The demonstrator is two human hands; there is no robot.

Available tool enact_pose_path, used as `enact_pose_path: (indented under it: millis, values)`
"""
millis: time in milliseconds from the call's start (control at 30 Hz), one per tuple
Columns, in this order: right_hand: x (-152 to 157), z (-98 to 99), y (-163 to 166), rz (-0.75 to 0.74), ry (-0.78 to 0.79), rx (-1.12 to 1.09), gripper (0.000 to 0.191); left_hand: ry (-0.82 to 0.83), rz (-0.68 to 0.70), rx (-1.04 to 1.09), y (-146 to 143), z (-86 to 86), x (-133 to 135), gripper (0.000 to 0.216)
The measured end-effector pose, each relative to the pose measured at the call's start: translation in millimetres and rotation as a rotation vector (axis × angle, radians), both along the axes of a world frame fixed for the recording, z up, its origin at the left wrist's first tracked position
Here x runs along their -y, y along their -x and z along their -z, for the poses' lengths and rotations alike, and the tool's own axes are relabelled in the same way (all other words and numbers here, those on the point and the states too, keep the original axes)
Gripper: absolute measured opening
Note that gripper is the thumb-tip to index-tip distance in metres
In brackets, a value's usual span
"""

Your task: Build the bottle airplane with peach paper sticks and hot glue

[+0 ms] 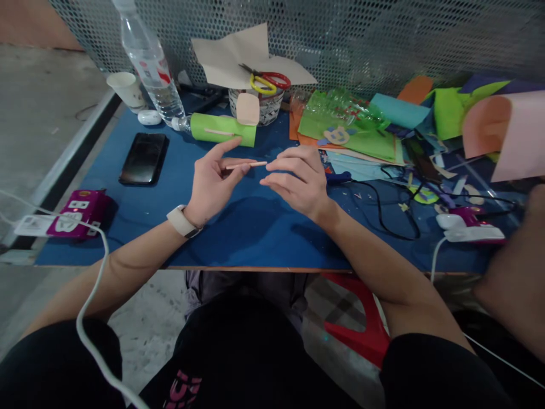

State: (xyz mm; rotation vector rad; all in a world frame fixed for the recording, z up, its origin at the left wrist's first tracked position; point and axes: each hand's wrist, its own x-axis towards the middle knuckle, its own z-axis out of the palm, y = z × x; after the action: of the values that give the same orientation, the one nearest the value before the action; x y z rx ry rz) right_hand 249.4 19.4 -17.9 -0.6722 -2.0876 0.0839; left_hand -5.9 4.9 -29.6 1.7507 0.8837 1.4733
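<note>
A thin wooden stick (246, 165) lies level between my two hands above the blue table (255, 227). My left hand (212, 180), with a white watch at the wrist, pinches its left end, index finger raised. My right hand (296, 182) holds the right end with curled fingers. Just beyond the hands lies a green paper roll (222, 129) with a stick and a pale pink paper piece on it.
A black phone (143, 158), a water bottle (149, 62) and a paper cup (126, 89) sit at left. Scissors (267, 81) rest on a tub. Coloured paper sheets (361, 125), black cables and a pink glue gun (466, 224) fill the right. Another person's arm (517, 272) is at right.
</note>
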Motion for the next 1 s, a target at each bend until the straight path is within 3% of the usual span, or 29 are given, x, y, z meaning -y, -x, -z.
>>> enact_pose_path:
  millis: [167,433,700,1000]
  values:
    - [1.7,-4.0,4.3,-0.006,0.080,-0.154,0.042,-0.095,-0.031,-0.025,4.1,-1.3,-3.8,0.071]
    - [2.9,-7.9,10.3,0.037,0.345,-0.384,0.047,-0.150,-0.076,-0.099,2.2,-12.5,7.6,0.064]
    - [-1.9,-1.7,11.8,0.017,0.227,-0.393,0.040,-0.173,-0.086,-0.158,6.0,-10.4,6.4,0.058]
    - [-4.7,-0.3,12.8,0.036,0.205,-0.413,0.047,-0.169,-0.116,-0.212,5.6,-11.4,8.3,0.053]
